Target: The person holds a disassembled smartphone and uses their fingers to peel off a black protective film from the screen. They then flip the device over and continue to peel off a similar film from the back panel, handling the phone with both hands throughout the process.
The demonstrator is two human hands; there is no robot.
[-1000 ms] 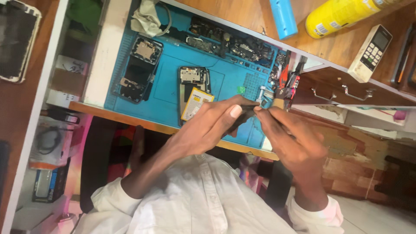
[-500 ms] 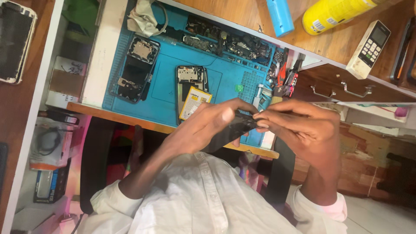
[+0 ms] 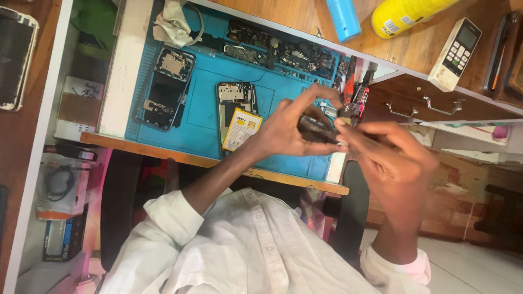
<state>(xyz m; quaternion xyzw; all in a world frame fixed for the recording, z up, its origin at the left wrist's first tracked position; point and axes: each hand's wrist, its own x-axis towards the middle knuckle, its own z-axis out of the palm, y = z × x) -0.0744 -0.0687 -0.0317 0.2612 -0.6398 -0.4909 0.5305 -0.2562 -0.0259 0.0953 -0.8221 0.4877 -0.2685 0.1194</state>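
My left hand (image 3: 286, 129) and my right hand (image 3: 388, 155) meet over the right end of a blue work mat (image 3: 201, 92). Between them they hold a small dark phone-like device (image 3: 317, 129); the left fingers curl over its top and the right fingertips pinch its right end. Just left of my hands an opened phone with a yellow battery (image 3: 237, 117) lies on the mat. A second opened phone (image 3: 166, 81) lies further left. My hands hide most of the dark device.
A crumpled cloth (image 3: 174, 24) and several small parts (image 3: 272, 51) line the mat's far edge. A blue cylinder (image 3: 343, 19), a yellow can (image 3: 408, 13) and a white remote (image 3: 455, 51) lie on the wooden top. Below that is a drawer with metal handles (image 3: 422, 106).
My hands have parted a little and shifted right. The right hand slid off the top of the dark device to pinch its right end, while the left keeps its hold.
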